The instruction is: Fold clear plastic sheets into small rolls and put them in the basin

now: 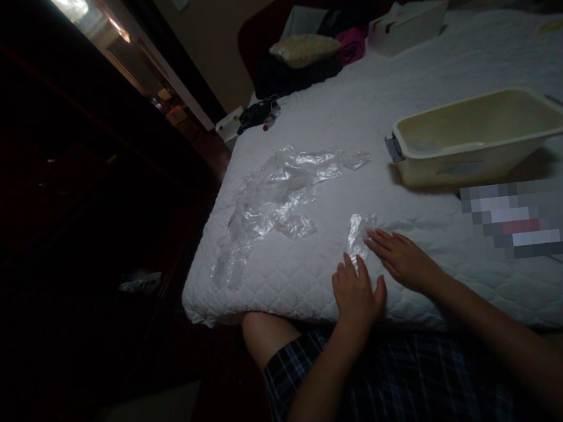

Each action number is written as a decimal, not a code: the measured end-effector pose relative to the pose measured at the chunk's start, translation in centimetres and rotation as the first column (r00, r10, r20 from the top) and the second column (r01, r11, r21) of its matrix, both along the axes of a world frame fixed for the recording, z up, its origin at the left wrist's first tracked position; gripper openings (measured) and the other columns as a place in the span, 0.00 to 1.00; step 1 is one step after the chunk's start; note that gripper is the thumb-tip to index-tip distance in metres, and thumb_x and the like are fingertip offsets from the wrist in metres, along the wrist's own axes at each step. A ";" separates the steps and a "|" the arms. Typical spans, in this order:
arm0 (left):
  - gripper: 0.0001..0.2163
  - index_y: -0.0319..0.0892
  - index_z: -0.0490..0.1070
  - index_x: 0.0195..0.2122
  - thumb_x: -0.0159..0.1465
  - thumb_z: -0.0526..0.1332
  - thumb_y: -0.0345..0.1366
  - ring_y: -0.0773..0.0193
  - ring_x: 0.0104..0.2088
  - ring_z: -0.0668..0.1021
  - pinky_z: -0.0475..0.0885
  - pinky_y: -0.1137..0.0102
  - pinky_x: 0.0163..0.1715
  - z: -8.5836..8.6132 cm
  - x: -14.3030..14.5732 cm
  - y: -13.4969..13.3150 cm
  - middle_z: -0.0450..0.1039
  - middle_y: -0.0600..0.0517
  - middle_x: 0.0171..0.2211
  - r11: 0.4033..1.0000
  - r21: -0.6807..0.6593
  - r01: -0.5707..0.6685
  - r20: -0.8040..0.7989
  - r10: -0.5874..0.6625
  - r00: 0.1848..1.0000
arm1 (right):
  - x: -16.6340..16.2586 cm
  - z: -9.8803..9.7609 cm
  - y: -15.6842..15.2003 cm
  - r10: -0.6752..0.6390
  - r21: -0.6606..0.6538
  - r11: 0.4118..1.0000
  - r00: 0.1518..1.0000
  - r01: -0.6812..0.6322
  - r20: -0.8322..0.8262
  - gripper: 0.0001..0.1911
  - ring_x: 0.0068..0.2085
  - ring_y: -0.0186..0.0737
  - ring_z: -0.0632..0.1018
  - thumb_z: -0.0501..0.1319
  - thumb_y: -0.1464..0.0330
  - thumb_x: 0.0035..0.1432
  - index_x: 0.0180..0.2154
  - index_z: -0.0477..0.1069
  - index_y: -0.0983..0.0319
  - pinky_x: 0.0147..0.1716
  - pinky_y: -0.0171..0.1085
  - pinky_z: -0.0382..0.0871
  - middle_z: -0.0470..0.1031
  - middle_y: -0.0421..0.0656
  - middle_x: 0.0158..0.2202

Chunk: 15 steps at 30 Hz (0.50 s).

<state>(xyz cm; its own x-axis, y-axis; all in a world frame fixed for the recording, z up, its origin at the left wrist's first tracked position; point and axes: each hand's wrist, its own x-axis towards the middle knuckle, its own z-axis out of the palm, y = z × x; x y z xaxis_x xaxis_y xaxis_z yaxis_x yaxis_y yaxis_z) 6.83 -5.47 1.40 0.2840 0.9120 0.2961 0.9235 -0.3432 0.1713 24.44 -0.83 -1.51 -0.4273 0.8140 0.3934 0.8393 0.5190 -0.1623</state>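
Observation:
A small folded piece of clear plastic, perhaps a bag (pixel 358 231), lies on the white quilted bed cover (pixel 294 283) near the front edge. My left hand (pixel 356 292) rests at its near end, fingers stretched forward. From the right, my right hand (pixel 401 257) lies flat with its fingertips on the plastic's right side. Both hands are open, and part of the plastic is hidden under the fingers. Farther left, a larger crumpled sheet of clear plastic (pixel 279 191) spreads over the cover, apart from both hands.
A cream plastic bin (pixel 477 162) with grey handles stands on the bed at right. A blurred-out patch (pixel 519 223) sits in front of it. Toward the headboard are a white box (pixel 408 26), a pillow-like bundle (pixel 305 50) and a magenta roll (pixel 350 45).

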 end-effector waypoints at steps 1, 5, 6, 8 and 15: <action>0.24 0.35 0.63 0.59 0.64 0.56 0.42 0.44 0.53 0.72 0.72 0.53 0.46 0.1 -0.8 0.2 0.63 0.33 0.60 0.999 0.013 0.031 0.001 -0.031 1.000 | 0.0 0.1 0.0 0.000 -0.009 1.000 1.000 0.000 -0.003 0.30 0.64 0.48 0.61 0.48 0.73 0.62 0.65 0.55 0.58 0.58 0.53 0.59 0.59 0.49 0.65; 0.16 0.41 0.68 0.53 0.64 0.55 0.29 0.52 0.54 0.73 0.72 0.58 0.48 0.5 -4.5 3.0 0.70 0.40 0.55 0.986 0.107 0.131 -0.064 -0.124 0.990 | -0.2 0.3 -0.1 -0.004 -0.014 1.000 1.000 0.003 -0.009 0.30 0.64 0.47 0.62 0.47 0.74 0.62 0.65 0.53 0.56 0.58 0.53 0.59 0.59 0.47 0.65; 0.16 0.43 0.68 0.52 0.64 0.55 0.28 0.53 0.55 0.73 0.72 0.58 0.50 0.7 -5.3 4.0 0.70 0.42 0.55 0.982 0.112 0.153 -0.084 -0.144 0.986 | -0.2 0.3 -0.1 -0.002 -0.012 1.000 1.000 0.002 -0.008 0.30 0.64 0.47 0.62 0.47 0.74 0.62 0.65 0.53 0.56 0.58 0.53 0.59 0.60 0.47 0.65; 0.15 0.44 0.69 0.52 0.64 0.56 0.28 0.54 0.57 0.72 0.72 0.59 0.51 1.1 -6.4 6.2 0.71 0.43 0.55 0.965 0.105 0.241 -0.116 -0.229 0.967 | -0.2 0.3 -0.1 0.002 -0.008 1.000 1.000 -0.002 -0.004 0.30 0.64 0.47 0.62 0.47 0.74 0.63 0.65 0.53 0.57 0.58 0.53 0.59 0.60 0.47 0.64; 0.11 0.40 0.70 0.49 0.67 0.56 0.31 0.57 0.59 0.70 0.70 0.60 0.54 1.1 -4.9 9.8 0.72 0.43 0.54 0.821 0.070 0.566 -0.116 -0.557 0.822 | 0.1 -0.2 0.2 0.006 0.013 1.000 0.999 -0.006 -0.031 0.32 0.64 0.48 0.62 0.48 0.73 0.63 0.67 0.47 0.58 0.58 0.53 0.60 0.60 0.50 0.65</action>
<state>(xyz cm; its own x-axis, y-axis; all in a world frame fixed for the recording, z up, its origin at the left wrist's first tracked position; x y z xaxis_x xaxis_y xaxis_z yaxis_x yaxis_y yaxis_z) 1.91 4.32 2.47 0.7667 0.5543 0.3240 0.5748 -0.8174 0.0384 24.50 -0.68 -1.76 -0.4192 0.8065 0.4170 0.8308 0.5259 -0.1820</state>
